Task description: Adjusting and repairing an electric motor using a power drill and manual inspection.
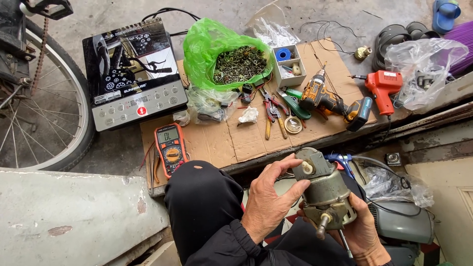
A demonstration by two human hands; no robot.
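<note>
So the dull grey metal fan motor with its stubby shaft [322,192] is sitting right in the person's lap, held up between both hands over the black-trousered knees. The right hand [362,231] is cupped under the lower end with its fingers clenched round the casing, basically carrying the weight, while the left hand [266,197] comes in from the side, fingers [286,165] curled loosely onto the small grey gearbox block at the top [309,165]; that one looks more like a light touch than a full grip. The motor's long axis runs tilted, gearbox end pointing away toward the flattened brown cardboard sheet [246,138], shaft end [322,225] pointing back down at the camera. Both hands are on it, so neither is really nearer; the right has the firmer hold. Room-wise, it's open just above the lap, but right beside the motor on the right there's a grey plastic fan housing [404,224] and a crinkled clear bag [394,184], so that side is tight. Further out on the cardboard: an orange digital multimeter [170,148], red-handled pliers [271,111], an orange-and-black cordless drill [335,103], and a green plastic bag full of dark screws [236,59], all well apart from the hands. A black induction cooktop [133,74] lies beyond the multimeter.
</note>
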